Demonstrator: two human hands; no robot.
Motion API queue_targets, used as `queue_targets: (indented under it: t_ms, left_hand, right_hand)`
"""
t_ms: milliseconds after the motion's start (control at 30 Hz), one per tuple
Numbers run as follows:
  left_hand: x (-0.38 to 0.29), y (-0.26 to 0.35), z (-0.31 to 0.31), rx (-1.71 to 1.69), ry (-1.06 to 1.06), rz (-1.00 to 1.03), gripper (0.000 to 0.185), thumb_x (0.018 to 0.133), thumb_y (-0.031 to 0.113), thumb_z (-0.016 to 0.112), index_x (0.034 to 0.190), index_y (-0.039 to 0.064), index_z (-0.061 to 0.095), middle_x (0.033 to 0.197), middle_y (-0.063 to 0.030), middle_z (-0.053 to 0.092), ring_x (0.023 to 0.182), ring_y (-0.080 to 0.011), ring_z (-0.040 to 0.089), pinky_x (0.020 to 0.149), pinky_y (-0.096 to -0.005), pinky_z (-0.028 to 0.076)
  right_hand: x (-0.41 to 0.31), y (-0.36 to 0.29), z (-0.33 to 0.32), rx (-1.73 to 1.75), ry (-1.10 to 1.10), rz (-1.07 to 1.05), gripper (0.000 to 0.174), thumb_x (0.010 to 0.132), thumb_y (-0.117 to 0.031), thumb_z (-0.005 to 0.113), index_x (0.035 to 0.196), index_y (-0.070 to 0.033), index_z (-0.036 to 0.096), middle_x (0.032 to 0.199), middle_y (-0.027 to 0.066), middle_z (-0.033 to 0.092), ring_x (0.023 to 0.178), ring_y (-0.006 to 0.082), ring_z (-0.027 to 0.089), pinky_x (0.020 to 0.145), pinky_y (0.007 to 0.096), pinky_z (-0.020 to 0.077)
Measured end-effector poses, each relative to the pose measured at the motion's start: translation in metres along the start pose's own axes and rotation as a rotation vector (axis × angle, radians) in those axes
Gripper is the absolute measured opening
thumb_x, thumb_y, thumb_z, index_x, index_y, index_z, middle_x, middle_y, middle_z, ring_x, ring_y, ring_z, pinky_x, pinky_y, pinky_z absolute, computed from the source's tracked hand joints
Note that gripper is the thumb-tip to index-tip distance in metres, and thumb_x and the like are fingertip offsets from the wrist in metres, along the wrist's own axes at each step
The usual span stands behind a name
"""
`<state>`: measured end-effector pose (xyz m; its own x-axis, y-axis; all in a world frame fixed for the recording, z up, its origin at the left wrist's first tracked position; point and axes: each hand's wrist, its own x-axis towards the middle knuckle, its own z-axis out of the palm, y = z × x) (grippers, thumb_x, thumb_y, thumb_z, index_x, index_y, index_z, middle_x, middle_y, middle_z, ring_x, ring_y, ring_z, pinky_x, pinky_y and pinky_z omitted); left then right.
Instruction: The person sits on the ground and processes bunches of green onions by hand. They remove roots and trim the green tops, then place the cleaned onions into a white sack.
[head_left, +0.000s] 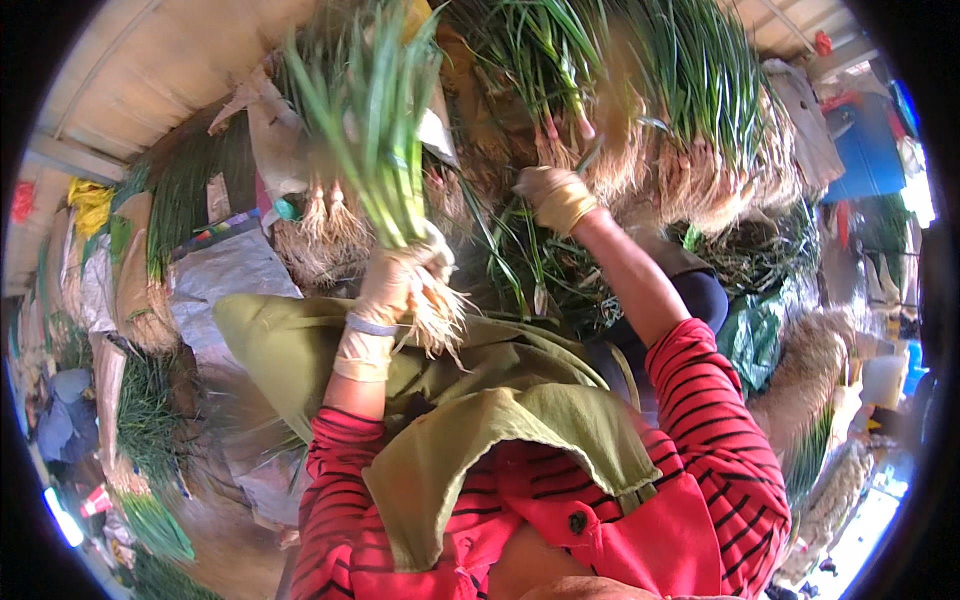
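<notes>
My left hand (401, 274), in a thin pale glove with a grey band at the wrist, is closed around a bunch of what looks like green garlic (401, 187). The leaves point away from me and blur at the tips; pale stringy roots (437, 311) hang out below my fist. My right hand (553, 196), gloved too and blurred, is curled just below some pink-stemmed green garlic (551, 139) in the pile ahead. Its fingertips are hidden, and whether they grip a stem I cannot tell. Loose leaves and trimmings (544, 262) lie beneath it.
More rooted bundles (705, 142) stand ahead to the right. At the left are a grey plastic sheet (229, 285) and further bundles (154, 315). A blue container (862, 146) stands far right, with green plastic (754, 337) nearer. An olive apron (517, 360) covers my lap.
</notes>
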<state>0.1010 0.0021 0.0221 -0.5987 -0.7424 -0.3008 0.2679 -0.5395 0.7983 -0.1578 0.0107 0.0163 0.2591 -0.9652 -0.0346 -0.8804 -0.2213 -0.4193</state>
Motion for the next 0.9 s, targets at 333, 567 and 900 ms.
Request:
queue_targets:
  t_ms: [333, 567, 900]
  left_hand:
    - [0.013, 0.005, 0.007, -0.055, 0.054, 0.090, 0.028, 0.081, 0.025, 0.067, 0.099, 0.004, 0.060, 0.077, -0.0046, 0.063, 0.058, -0.0068, 0.055, 0.047, -0.0167, 0.042]
    - [0.033, -0.002, 0.011, -0.427, -0.075, 0.060, 0.029, 0.085, 0.020, 0.062, 0.109, 0.004, 0.057, 0.094, -0.0118, 0.065, 0.083, -0.0214, 0.063, 0.076, -0.0364, 0.051]
    - [0.072, -0.043, 0.050, -0.539, -0.188, -0.189, 0.041, 0.084, 0.035, 0.062, 0.099, -0.003, 0.059, 0.095, -0.0167, 0.062, 0.084, -0.0234, 0.060, 0.061, -0.0234, 0.049]
  right_hand:
    - [-0.081, 0.017, 0.169, -0.157, -0.393, 0.365, 0.068, 0.075, -0.039, 0.057, 0.128, -0.001, 0.036, 0.130, 0.0207, 0.039, 0.118, 0.0347, 0.039, 0.098, 0.0384, 0.0325]
    - [-0.170, 0.106, 0.127, -0.232, -0.820, 0.810, 0.056, 0.071, -0.025, 0.061, 0.124, -0.013, 0.049, 0.132, 0.0176, 0.043, 0.117, 0.0333, 0.047, 0.091, 0.0449, 0.0435]
    - [-0.055, -0.064, -0.015, 1.504, -0.039, 0.198, 0.075, 0.080, -0.012, 0.066, 0.139, -0.003, 0.021, 0.136, 0.0138, 0.038, 0.122, 0.0219, 0.041, 0.098, 0.0306, 0.0367]
